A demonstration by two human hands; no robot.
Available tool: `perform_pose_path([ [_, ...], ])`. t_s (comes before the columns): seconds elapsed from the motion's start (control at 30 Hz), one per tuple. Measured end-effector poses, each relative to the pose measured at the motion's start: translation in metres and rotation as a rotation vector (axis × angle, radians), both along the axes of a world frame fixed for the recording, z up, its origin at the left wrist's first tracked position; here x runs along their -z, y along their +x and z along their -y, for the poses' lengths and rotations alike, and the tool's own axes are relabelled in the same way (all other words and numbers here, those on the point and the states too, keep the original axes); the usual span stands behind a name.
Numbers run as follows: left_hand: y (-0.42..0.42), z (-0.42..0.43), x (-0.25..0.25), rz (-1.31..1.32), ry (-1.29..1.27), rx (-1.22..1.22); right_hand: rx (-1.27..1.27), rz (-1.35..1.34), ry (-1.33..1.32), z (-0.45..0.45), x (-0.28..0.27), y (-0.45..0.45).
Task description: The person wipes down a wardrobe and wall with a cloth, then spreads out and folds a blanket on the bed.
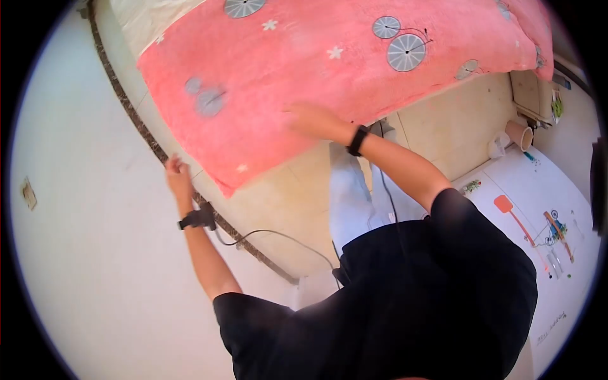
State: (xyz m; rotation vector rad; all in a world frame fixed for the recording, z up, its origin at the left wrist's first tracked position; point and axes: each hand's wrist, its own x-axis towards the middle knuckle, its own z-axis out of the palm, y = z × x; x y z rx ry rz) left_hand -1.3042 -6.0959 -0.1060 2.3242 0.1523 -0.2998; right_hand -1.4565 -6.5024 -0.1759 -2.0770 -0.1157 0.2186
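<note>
Facing a pink blanket (pixel 285 69) spread ahead, person (pixel 392 304) in black, right hand (pixel 313 120) blurred over the blanket's near part, finger spread and grip indeterminable, left hand (pixel 179 176) near its left edge, fingers loosely curled, holding nothing visible.

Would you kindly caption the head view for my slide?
Blurred right hand over a patterned pink blanket, left hand by the wall.

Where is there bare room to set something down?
The pale floor is open between the pink blanket and the white surface on the right. A narrower strip separates the blanket from the dark skirting. It is crowded around the red swatter shape.
</note>
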Motion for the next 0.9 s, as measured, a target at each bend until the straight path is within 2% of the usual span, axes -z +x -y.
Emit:
perform_pose_path([
  [0.03,-0.020,0.032,0.020,-0.007,0.147,0.155,0.058,-0.051,0.020,0.029,0.010,-0.021],
  [0.07,-0.041,0.063,0.038,-0.138,0.137,0.208,0.117,-0.100,0.041,0.057,0.021,-0.043],
  [0.1,-0.071,0.060,0.077,-0.291,-0.020,0.191,0.189,-0.262,0.102,0.078,0.011,-0.063],
  [0.17,-0.131,0.083,0.127,-0.671,-0.155,0.129,0.541,-0.523,0.028,0.124,0.039,-0.116],
  [0.23,-0.184,0.128,0.133,-0.924,-0.271,-0.161,0.776,-0.608,-0.051,0.167,0.067,-0.164],
  [0.27,-0.204,0.135,0.148,-1.026,-0.338,-0.220,0.949,-0.678,0.023,0.188,0.089,-0.194],
  [0.33,-0.231,0.166,0.161,-1.091,-0.411,-0.605,1.243,-0.769,0.255,0.215,0.107,-0.217],
  [0.4,-0.253,0.176,0.181,-0.902,-0.740,-0.749,1.469,-0.802,0.579,0.236,0.103,-0.219],
  [0.43,-0.264,0.179,0.189,-0.794,-0.895,-0.821,1.374,-0.765,0.768,0.248,0.112,-0.223],
  [0.53,-0.262,0.195,0.172,-0.639,-0.952,-0.893,1.382,-0.636,1.038,0.263,0.137,-0.218],
  [0.63,-0.259,0.169,0.197,-0.480,-1.131,-1.091,1.523,-0.514,1.177,0.267,0.115,-0.187],
  [0.7,-0.241,0.183,0.173,-0.360,-1.087,-0.937,1.481,-0.400,1.265,0.273,0.095,-0.174],
  [0.77,-0.206,0.217,0.096,-0.433,-1.077,-1.000,1.387,-0.273,1.309,0.279,0.065,-0.158],
  [0.83,-0.165,0.225,0.040,-0.301,-1.070,-0.685,1.239,-0.122,1.307,0.293,0.015,-0.140],
  [0.9,-0.127,0.259,-0.029,-0.186,-0.865,-0.640,1.172,0.028,1.030,0.330,-0.014,-0.111],
])
